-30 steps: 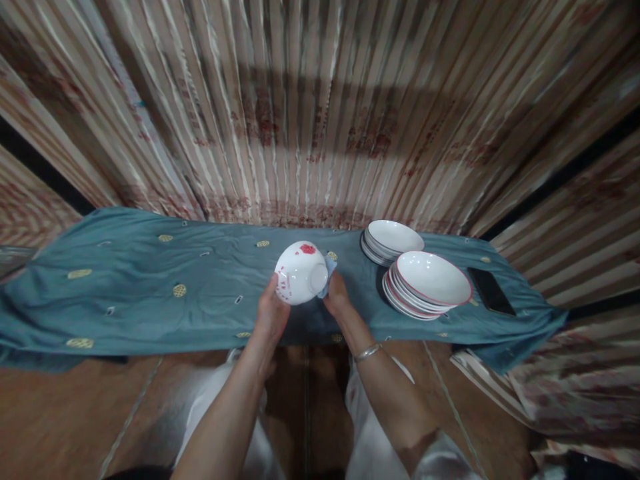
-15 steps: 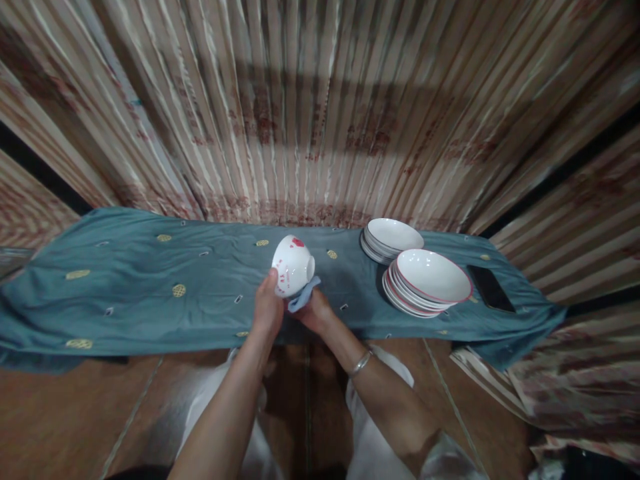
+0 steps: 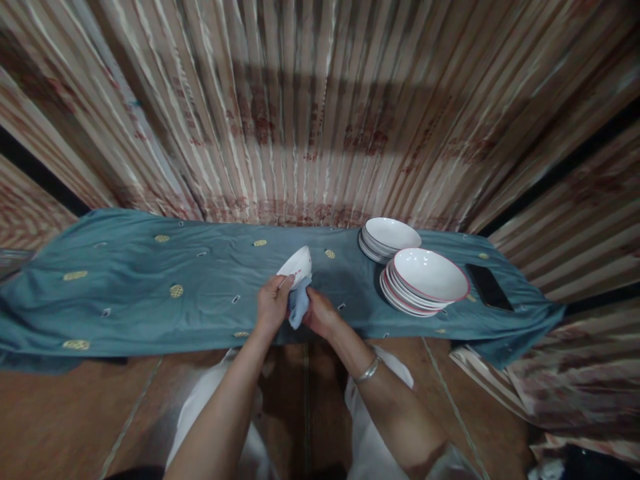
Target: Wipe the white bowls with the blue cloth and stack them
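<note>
A white bowl (image 3: 299, 261) with small red marks is tilted above the cloth-covered table, its inside partly showing. My left hand (image 3: 273, 301) grips its near-left rim, thumb on top. Bunched against the bowl's near-right edge is a light blue cloth (image 3: 299, 303), which my right hand (image 3: 319, 312) holds with its fingers closed. Part of the cloth hangs down between the two hands. The fingertips of my right hand are partly hidden behind the cloth.
Right of my hands stands a stack of red-rimmed white bowls (image 3: 431, 277). Behind it is a stack of dark-rimmed white dishes (image 3: 391, 233). A black phone (image 3: 489, 287) lies at the right on the teal tablecloth (image 3: 135, 280). A pleated curtain (image 3: 300, 120) hangs behind the table.
The bowl has turned from showing its outer side and foot to a tilted view of its rim and inside. The blue cloth now hangs lower, and both hands have shifted with it.
</note>
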The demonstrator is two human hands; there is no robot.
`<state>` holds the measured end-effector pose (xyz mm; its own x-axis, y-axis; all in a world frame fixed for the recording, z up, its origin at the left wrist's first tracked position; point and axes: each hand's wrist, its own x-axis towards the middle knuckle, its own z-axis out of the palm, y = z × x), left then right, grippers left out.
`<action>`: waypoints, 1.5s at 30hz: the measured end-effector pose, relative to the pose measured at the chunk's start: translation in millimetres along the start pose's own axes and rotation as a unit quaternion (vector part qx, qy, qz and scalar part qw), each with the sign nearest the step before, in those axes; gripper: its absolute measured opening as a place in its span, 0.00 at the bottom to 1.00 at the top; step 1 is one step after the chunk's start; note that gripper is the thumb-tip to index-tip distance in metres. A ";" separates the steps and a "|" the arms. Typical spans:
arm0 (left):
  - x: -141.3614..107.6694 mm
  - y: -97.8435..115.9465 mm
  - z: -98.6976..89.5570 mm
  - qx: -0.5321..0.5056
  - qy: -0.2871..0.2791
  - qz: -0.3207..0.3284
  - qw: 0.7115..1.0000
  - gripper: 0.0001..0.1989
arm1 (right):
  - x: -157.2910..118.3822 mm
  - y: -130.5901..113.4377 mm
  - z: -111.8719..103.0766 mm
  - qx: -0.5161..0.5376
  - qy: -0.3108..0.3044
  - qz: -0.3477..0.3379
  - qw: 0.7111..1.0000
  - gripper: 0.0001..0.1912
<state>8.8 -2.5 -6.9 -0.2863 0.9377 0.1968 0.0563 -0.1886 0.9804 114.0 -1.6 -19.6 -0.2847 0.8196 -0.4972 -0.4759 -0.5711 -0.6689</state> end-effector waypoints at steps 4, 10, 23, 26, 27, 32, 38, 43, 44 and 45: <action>-0.8 -3.0 -0.3 0.070 -0.042 0.070 0.994 0.13 | -8.0 -13.1 -10.4 -0.061 0.001 -0.067 0.996 0.14; -3.4 -11.0 2.7 0.159 -0.102 0.153 0.970 0.19 | -13.9 -39.7 -37.1 -0.342 0.104 -0.181 0.916 0.22; -25.8 -22.1 9.3 0.308 -0.197 0.258 0.894 0.14 | -9.2 -61.1 -70.1 -0.712 0.211 -0.277 0.610 0.18; -25.2 -27.6 7.9 0.289 -0.186 0.257 0.903 0.14 | -8.3 -59.2 -74.1 -0.733 0.215 -0.270 0.587 0.17; -24.7 -29.6 7.1 0.284 -0.181 0.256 0.906 0.15 | -8.6 -58.6 -75.0 -0.738 0.215 -0.269 0.580 0.17; -24.1 -34.8 2.2 0.250 -0.152 0.249 0.923 0.16 | -13.9 -58.4 -73.5 -0.761 0.219 -0.248 0.558 0.17; -22.8 -37.1 -3.9 0.194 -0.080 0.176 0.962 0.24 | -18.5 -60.9 -66.8 -0.787 0.214 -0.212 0.538 0.19; -12.8 -36.4 -6.6 -0.030 0.093 -0.099 0.990 0.21 | -17.1 -59.1 -67.6 -0.792 0.216 -0.222 0.527 0.18; -11.2 -35.3 -6.5 -0.099 0.110 -0.165 0.975 0.18 | -16.8 -58.8 -67.6 -0.784 0.218 -0.234 0.532 0.17; -10.3 -33.9 -6.3 -0.160 0.118 -0.219 0.955 0.15 | -16.4 -58.7 -67.4 -0.773 0.221 -0.248 0.541 0.16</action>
<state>3.9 -7.6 -42.2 -0.4252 0.8626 -0.2740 -0.4020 0.0913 0.9111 202.7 15.4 -9.4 -0.0516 0.9937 0.0998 0.9589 0.0772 -0.2730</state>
